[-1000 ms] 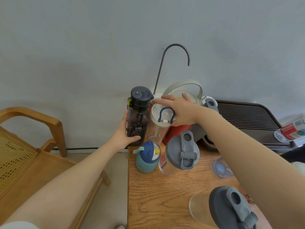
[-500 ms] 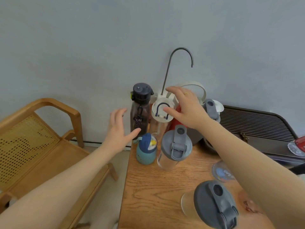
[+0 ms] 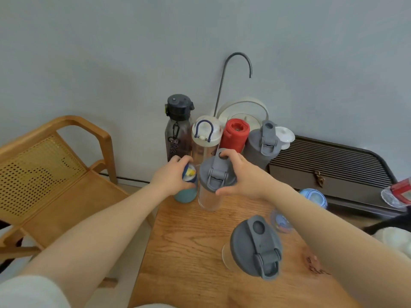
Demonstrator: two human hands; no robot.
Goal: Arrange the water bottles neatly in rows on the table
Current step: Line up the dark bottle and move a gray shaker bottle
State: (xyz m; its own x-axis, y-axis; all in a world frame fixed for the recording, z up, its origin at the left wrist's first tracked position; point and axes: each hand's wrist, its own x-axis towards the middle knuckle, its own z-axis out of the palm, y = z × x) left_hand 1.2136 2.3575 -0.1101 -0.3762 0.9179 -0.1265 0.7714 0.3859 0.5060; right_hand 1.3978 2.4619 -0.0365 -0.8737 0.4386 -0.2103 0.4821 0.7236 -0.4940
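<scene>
- Bottles stand at the far end of the surface (image 3: 191, 241), close to the wall. I see a back row of four: black bottle (image 3: 178, 127), white-lid bottle (image 3: 206, 136), red bottle (image 3: 235, 135), grey bottle (image 3: 262, 147). They stand upright and side by side, so that row looks done to me.
- My left hand (image 3: 171, 181) is curled over the top of the blue bottle (image 3: 186, 192). It has hold of the cap.
- My right hand (image 3: 242, 176) is half open around the grey lid of the clear bottle (image 3: 211, 187). Thumb is at the near side, fingers at the far side. I cannot tell if it squeezes yet.
- I think I hold both by the tops so I can slide them straight and start a second row in front.
- These two stand just beside each other, maybe touching.
- One more clear bottle with a grey lid, the near bottle (image 3: 255, 247), stands well apart. A small blue cup (image 3: 281, 223) is by my right arm. They still need places, I guess.
</scene>
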